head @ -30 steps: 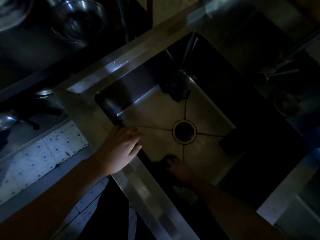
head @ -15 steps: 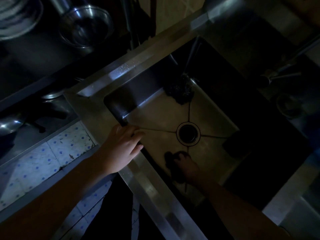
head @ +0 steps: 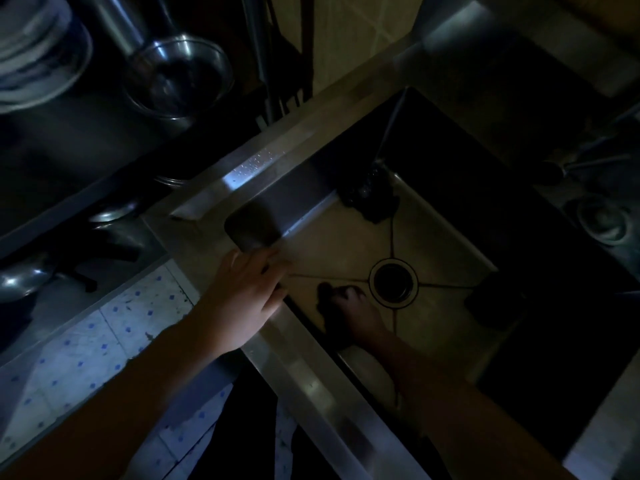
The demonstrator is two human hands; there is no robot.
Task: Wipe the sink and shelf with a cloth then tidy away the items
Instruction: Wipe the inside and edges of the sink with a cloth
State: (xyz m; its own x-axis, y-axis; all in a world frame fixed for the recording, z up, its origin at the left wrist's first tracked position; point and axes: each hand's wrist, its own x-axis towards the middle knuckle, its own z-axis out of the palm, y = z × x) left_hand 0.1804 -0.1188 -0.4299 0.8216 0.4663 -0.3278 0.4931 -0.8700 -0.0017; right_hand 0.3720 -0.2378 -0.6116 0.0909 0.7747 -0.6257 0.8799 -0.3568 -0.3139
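The scene is very dim. A square steel sink (head: 270, 161) fills the middle, with a round drain (head: 393, 283) in its floor. My right hand (head: 353, 315) is down on the sink floor just left of the drain, pressing a dark cloth (head: 325, 292) that shows past its fingers. My left hand (head: 242, 299) lies flat on the sink's near-left rim, fingers spread over the edge. A dark wet clump (head: 369, 194), perhaps a scourer, sits in the sink's far corner. A dark block (head: 491, 303) rests at the right of the sink floor.
A steel bowl (head: 178, 76) and stacked plates (head: 34, 53) sit on a dark shelf at the upper left. More metal ware (head: 20, 278) lies on a lower shelf. A round dish (head: 604, 220) and a utensil (head: 581, 166) are at the right. Blue-dotted floor tiles (head: 86, 344) show below.
My right hand has slid with the cloth across the sink floor from the near wall toward the drain. The left hand stays on the rim; the camera has shifted slightly.
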